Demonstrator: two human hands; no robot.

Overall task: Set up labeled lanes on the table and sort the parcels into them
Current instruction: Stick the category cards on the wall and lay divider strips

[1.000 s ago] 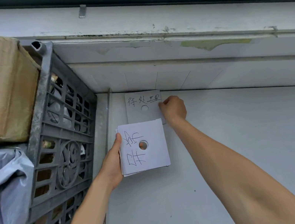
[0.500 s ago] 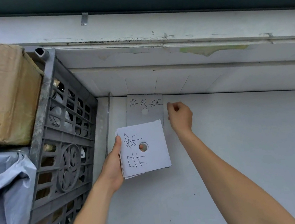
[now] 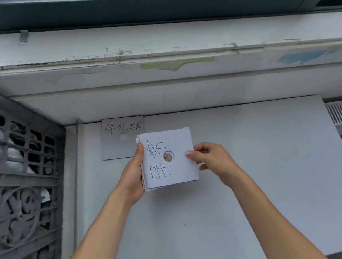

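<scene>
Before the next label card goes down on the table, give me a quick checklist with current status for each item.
1. First label card lies flat at the table's far left corner: ok.
2. Card stack secured in the left hand: ok.
3. Right hand has a grip on the stack's right edge, thumb on the top card: ok.
4. Only the top card is pinched: cannot tell.
5. Bare table to the right of the placed card for the next lane: ok.
6. Parcels stay inside the grey crate, off the table: ok.
</scene>
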